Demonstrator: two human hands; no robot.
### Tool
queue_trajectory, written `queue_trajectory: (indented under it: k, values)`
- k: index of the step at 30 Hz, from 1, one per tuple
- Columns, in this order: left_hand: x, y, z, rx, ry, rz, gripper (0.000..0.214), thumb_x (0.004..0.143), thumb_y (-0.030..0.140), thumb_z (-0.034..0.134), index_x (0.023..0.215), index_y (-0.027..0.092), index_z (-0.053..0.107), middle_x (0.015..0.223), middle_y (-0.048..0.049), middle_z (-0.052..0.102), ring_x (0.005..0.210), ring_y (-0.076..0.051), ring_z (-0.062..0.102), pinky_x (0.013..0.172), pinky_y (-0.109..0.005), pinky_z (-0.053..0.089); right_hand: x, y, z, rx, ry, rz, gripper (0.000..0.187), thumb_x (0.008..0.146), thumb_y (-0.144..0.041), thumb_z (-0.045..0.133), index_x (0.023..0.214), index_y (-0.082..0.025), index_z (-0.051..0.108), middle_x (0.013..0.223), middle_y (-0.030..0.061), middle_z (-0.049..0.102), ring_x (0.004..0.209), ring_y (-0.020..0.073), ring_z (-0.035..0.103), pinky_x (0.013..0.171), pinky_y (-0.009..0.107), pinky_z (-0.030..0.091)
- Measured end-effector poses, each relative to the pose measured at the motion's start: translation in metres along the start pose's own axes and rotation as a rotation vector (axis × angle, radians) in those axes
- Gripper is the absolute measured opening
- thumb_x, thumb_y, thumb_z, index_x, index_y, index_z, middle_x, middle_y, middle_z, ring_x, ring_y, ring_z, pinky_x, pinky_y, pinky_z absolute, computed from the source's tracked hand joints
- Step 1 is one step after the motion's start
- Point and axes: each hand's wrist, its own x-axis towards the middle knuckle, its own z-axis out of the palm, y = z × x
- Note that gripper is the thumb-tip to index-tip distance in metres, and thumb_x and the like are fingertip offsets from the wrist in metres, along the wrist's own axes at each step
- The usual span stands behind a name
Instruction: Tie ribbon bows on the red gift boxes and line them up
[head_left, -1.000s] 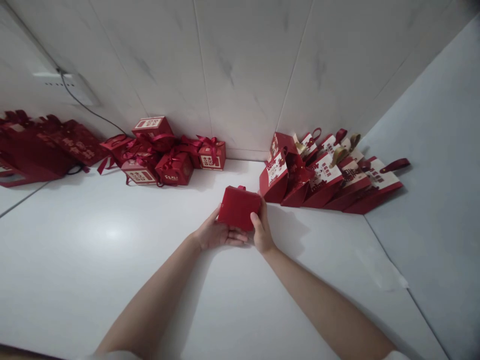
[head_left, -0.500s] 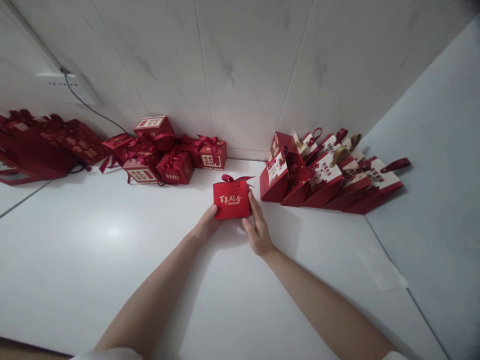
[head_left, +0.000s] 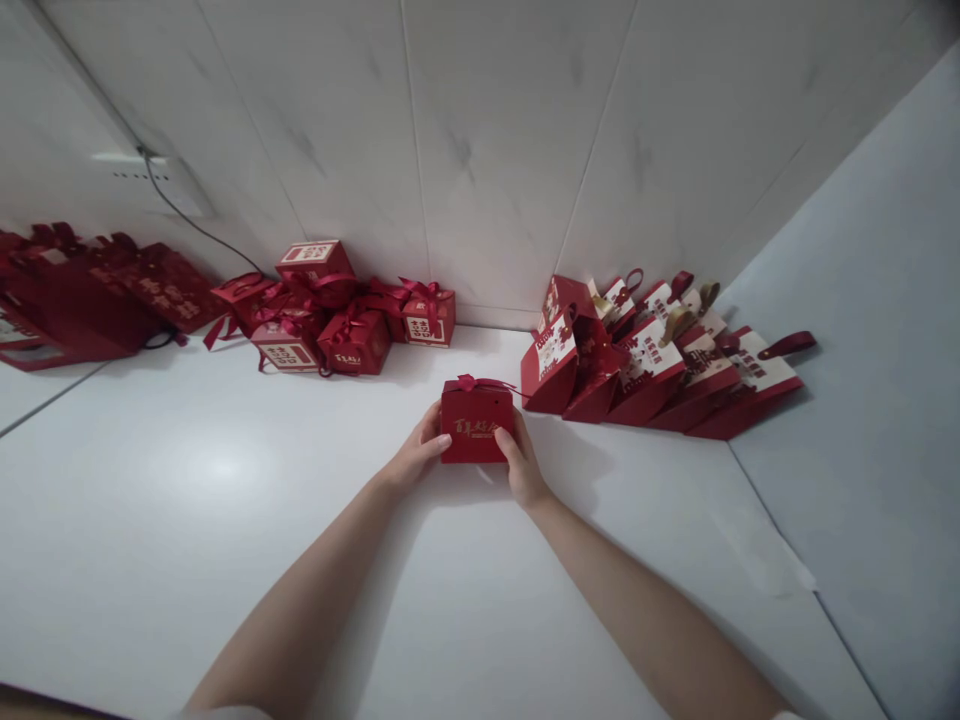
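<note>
A small red gift box (head_left: 475, 425) with gold lettering and a red ribbon on top stands upright on the white table (head_left: 225, 520). My left hand (head_left: 417, 457) grips its left side, thumb on the front face. My right hand (head_left: 520, 462) grips its right side, thumb on the lower front corner. Both hands are closed around the box.
A cluster of ribboned red boxes (head_left: 341, 318) sits at the back by the wall. Larger dark red bags (head_left: 90, 295) lie at the far left. A leaning row of red and white boxes with handles (head_left: 652, 358) stands at the right. A cable (head_left: 195, 225) runs down the wall.
The box was tilted with its plain side toward me, then turned upright to show the lettering. It now stands lower on the table, gripped from both sides.
</note>
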Motion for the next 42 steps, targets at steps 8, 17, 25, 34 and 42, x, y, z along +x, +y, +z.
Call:
queue_trajectory:
  k: [8, 17, 25, 34, 42]
  values:
    - [0.000, -0.004, -0.001, -0.029, 0.052, -0.035, 0.057, 0.084, 0.038, 0.067, 0.135, 0.016, 0.053, 0.122, -0.0143, 0.068, 0.120, -0.033, 0.058, 0.105, -0.044, 0.041, -0.001, 0.000, 0.000, 0.022, -0.016, 0.010, 0.059, 0.090, -0.045, 0.057, 0.143, -0.027, 0.039, 0.128, 0.0078, 0.062, 0.117, 0.0254, 0.058, 0.099, 0.042, 0.048]
    - [0.009, -0.009, -0.009, -0.234, 0.276, -0.155, 0.056, 0.092, 0.050, 0.049, 0.136, 0.016, 0.052, 0.123, -0.0121, 0.067, 0.116, -0.031, 0.061, 0.095, -0.043, 0.050, -0.005, -0.002, 0.002, 0.069, 0.043, -0.028, 0.077, 0.088, -0.044, 0.060, 0.152, -0.024, 0.022, 0.145, 0.0120, 0.048, 0.132, 0.0266, 0.048, 0.109, 0.047, 0.040]
    - [0.001, -0.004, 0.003, -0.113, 0.090, -0.091, 0.074, 0.085, 0.057, 0.060, 0.149, 0.029, 0.035, 0.140, -0.0116, 0.055, 0.126, -0.032, 0.054, 0.098, -0.045, 0.048, -0.006, -0.010, 0.003, -0.174, 0.048, -0.091, 0.056, 0.095, -0.046, 0.048, 0.146, -0.025, 0.039, 0.150, 0.0061, 0.045, 0.140, 0.0260, 0.038, 0.118, 0.047, 0.027]
    - [-0.002, -0.008, -0.022, -0.181, 0.087, -0.209, 0.060, 0.088, 0.056, 0.050, 0.131, 0.014, 0.056, 0.119, -0.0173, 0.068, 0.117, -0.039, 0.058, 0.095, -0.052, 0.048, -0.006, -0.009, 0.000, -0.062, -0.173, -0.054, 0.072, 0.094, -0.055, 0.047, 0.154, -0.030, 0.016, 0.160, 0.0026, 0.027, 0.146, 0.0236, 0.028, 0.118, 0.043, 0.029]
    - [0.002, -0.003, -0.022, -0.291, 0.119, -0.230, 0.058, 0.091, 0.055, 0.042, 0.131, 0.016, 0.056, 0.113, -0.0156, 0.070, 0.105, -0.036, 0.065, 0.081, -0.047, 0.055, -0.002, -0.007, 0.001, 0.006, -0.216, 0.007, 0.075, 0.093, -0.050, 0.051, 0.155, -0.030, 0.013, 0.159, 0.0042, 0.029, 0.144, 0.0242, 0.032, 0.118, 0.047, 0.030]
